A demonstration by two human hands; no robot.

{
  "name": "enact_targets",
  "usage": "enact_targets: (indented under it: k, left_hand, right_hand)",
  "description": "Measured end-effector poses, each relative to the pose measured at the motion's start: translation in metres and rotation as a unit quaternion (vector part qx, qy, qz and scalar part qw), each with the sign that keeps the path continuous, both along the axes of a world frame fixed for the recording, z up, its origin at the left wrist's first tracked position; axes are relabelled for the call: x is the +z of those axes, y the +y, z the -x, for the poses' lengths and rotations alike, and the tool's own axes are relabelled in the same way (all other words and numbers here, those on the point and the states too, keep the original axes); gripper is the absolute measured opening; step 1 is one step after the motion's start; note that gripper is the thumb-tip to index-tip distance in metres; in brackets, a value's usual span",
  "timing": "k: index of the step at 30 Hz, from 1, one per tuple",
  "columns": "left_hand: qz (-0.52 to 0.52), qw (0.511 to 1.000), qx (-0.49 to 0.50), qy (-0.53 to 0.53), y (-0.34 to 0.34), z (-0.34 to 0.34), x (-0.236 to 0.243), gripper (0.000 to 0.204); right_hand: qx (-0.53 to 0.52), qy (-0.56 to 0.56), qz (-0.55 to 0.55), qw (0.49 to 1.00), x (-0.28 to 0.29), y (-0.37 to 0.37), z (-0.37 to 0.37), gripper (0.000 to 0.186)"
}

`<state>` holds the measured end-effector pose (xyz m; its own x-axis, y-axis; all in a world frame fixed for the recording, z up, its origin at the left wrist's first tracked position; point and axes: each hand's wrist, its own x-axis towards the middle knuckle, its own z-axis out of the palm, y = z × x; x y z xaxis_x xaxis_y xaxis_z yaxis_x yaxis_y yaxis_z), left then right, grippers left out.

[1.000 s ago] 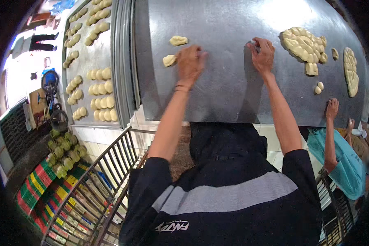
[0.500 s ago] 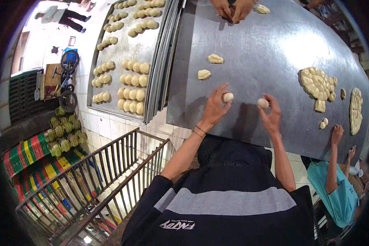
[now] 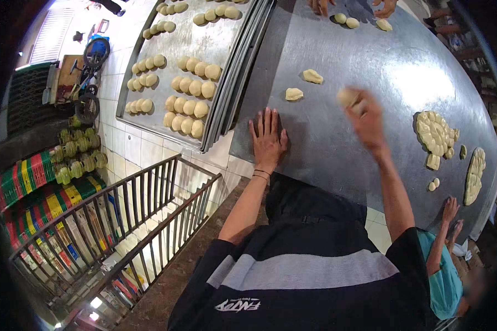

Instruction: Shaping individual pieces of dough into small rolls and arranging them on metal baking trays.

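My left hand point(image 3: 268, 142) lies flat on the metal table, fingers spread, with nothing in it. My right hand point(image 3: 366, 122) is raised over the table and smeared by motion. Its fingers are closed round a pale dough ball point(image 3: 348, 97); a second pale patch between the fingers may be another ball, but blur hides it. Two rough dough pieces, one nearer point(image 3: 294, 94) and one farther point(image 3: 313, 76), rest beyond my hands. A large cut slab of dough point(image 3: 435, 134) lies to the right, with a long dough strip point(image 3: 474, 176) past it.
Stacked metal trays, the top tray point(image 3: 174, 47) bearing rows of dough balls point(image 3: 190, 106), stand left of the metal table point(image 3: 315, 143). Another person's hand point(image 3: 385, 7) is at the far edge; a co-worker's hand point(image 3: 450, 209) rests near right. A metal railing point(image 3: 149, 220) stands lower left.
My left hand has let go of its dough ball and flattened on the table. My right hand has lifted and moved farther out with dough. Two balls now show near the far person's hands.
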<state>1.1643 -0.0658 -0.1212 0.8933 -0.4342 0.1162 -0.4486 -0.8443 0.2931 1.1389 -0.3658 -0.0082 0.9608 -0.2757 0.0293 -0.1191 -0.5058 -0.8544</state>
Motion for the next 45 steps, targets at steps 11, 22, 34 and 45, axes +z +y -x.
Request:
enact_targets:
  k: [11, 22, 34, 45]
  left_hand:
    - [0.008, 1.0, 0.006, 0.002, -0.001, 0.001, -0.011, 0.065]
    - [-0.022, 1.0, 0.002, -0.012, -0.003, 0.002, -0.011, 0.064]
    - [-0.033, 0.999, -0.013, -0.036, -0.002, 0.008, -0.013, 0.059]
    - [0.008, 0.999, -0.005, -0.043, -0.002, 0.008, -0.018, 0.059]
  right_hand:
    - [-0.205, 0.106, 0.254, 0.939, -0.116, -0.034, -0.108, 0.087]
    - [-0.037, 0.01, 0.122, 0.992, -0.116, 0.075, -0.106, 0.054]
    - [-0.038, -0.042, 0.147, 0.988, -0.113, 0.101, -0.058, 0.036]
    - [-0.044, 0.052, -0.192, 0.979, -0.06, 0.053, -0.014, 0.029]
